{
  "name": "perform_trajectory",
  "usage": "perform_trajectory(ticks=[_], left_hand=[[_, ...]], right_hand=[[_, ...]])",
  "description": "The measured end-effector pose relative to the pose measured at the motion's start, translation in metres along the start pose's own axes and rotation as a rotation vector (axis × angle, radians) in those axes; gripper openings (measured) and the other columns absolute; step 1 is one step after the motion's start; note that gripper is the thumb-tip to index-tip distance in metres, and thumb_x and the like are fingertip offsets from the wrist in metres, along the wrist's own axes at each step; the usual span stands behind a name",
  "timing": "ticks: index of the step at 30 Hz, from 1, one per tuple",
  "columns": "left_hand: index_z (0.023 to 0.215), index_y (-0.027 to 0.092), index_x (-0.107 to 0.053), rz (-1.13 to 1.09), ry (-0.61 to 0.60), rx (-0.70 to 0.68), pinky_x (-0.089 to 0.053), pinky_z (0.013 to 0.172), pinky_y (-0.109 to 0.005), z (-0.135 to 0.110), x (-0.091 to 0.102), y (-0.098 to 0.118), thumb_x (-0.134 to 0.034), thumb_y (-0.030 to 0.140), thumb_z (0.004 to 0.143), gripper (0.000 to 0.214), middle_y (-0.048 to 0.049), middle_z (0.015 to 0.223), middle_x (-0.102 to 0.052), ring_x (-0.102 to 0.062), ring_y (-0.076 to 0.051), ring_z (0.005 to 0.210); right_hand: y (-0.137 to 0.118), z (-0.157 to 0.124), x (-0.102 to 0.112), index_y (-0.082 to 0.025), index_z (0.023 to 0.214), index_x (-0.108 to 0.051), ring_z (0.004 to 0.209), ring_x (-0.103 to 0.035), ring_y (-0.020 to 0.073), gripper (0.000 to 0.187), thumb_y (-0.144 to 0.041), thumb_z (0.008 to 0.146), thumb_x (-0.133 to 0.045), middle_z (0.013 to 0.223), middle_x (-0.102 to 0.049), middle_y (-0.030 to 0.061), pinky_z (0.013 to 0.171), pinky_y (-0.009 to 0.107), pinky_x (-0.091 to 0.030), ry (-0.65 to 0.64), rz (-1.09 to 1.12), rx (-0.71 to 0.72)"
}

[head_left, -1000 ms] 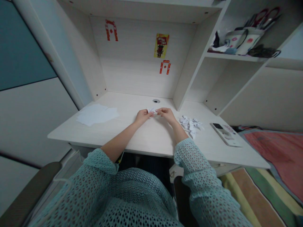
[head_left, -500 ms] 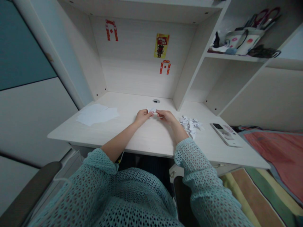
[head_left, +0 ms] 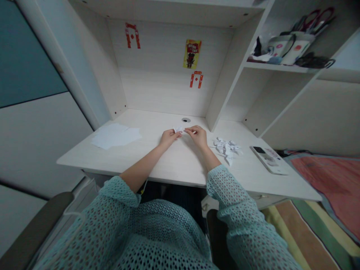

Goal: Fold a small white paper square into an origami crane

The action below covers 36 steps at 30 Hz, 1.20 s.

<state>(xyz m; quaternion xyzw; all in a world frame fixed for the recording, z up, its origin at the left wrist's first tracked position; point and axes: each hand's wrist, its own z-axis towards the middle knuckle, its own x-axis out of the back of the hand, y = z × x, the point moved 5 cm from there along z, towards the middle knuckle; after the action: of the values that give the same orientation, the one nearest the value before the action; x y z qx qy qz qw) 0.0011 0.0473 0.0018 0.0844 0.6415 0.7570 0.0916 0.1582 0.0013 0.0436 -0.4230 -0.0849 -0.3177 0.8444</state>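
Above the middle of the white desk, my left hand [head_left: 169,138] is closed on a small folded piece of white paper [head_left: 178,129]. The fingers of my right hand [head_left: 197,135] pinch at the paper's right edge, with thumb and forefinger together. The exact folds are too small to make out. To the right of my right hand lies a heap of small folded paper pieces [head_left: 227,148]. A spread of flat white paper sheets [head_left: 116,136] rests on the left part of the desk.
A white phone [head_left: 268,160] lies on the right of the desk [head_left: 174,165]. Cups [head_left: 296,48] with scissors and pens stand on the upper right shelf. The desk has a round cable hole [head_left: 186,120] near the back panel. A chair armrest [head_left: 36,228] is at lower left.
My right hand has turned and lifted slightly, its fingers still at the paper's right side. My left hand keeps its place with the paper.
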Motion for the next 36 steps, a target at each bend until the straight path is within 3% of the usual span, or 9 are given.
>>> perform_trajectory(ticks=[9,21,27,31,36], left_hand=[[0.084,0.013,-0.067,0.055,-0.005,-0.059,-0.047,0.064,-0.025,0.0,0.0,0.002,-0.07,0.047,0.067,0.038,-0.0115,0.084,-0.072,-0.066,-0.019,0.077],[0.077,0.014,-0.065,0.067,-0.007,-0.02,-0.047,0.063,-0.026,-0.003,-0.002,0.002,-0.071,0.046,0.065,0.035,-0.01,0.08,-0.072,-0.066,-0.017,0.074],[0.079,0.013,-0.065,0.055,-0.03,-0.024,-0.048,0.063,-0.026,-0.001,-0.003,0.0,-0.071,0.044,0.066,0.034,-0.0103,0.08,-0.071,-0.066,-0.017,0.072],[0.077,0.013,-0.064,0.058,-0.031,-0.033,-0.048,0.064,-0.027,0.0,-0.003,-0.001,-0.07,0.042,0.067,0.032,-0.0114,0.081,-0.071,-0.066,-0.018,0.072],[0.075,0.013,-0.065,0.077,0.006,-0.032,-0.049,0.066,-0.03,-0.002,-0.001,0.003,-0.069,0.042,0.069,0.03,-0.0127,0.082,-0.071,-0.066,-0.02,0.074]], right_hand=[[0.012,0.001,-0.009,-0.021,0.079,-0.074,0.072,-0.059,0.0178,0.03,-0.048,0.072,-0.063,0.081,-0.071,0.0055,0.065,0.028,-0.042,-0.077,0.121,-0.151],[0.023,0.006,-0.012,-0.02,0.077,-0.072,0.069,-0.059,0.0167,0.03,-0.046,0.076,-0.057,0.076,-0.07,0.0045,0.066,0.028,-0.042,-0.203,0.046,-0.088],[0.028,0.005,-0.017,-0.019,0.076,-0.071,0.069,-0.06,0.0169,0.029,-0.043,0.077,-0.054,0.073,-0.069,0.0042,0.066,0.028,-0.043,-0.254,0.134,-0.117],[0.029,0.006,-0.015,-0.017,0.073,-0.07,0.067,-0.06,0.0166,0.031,-0.045,0.074,-0.057,0.071,-0.068,0.0042,0.066,0.028,-0.043,-0.236,0.182,-0.159],[0.034,0.009,-0.008,-0.018,0.077,-0.071,0.068,-0.06,0.0164,0.035,-0.05,0.073,-0.059,0.073,-0.069,0.0041,0.067,0.028,-0.044,-0.116,0.213,-0.191]])
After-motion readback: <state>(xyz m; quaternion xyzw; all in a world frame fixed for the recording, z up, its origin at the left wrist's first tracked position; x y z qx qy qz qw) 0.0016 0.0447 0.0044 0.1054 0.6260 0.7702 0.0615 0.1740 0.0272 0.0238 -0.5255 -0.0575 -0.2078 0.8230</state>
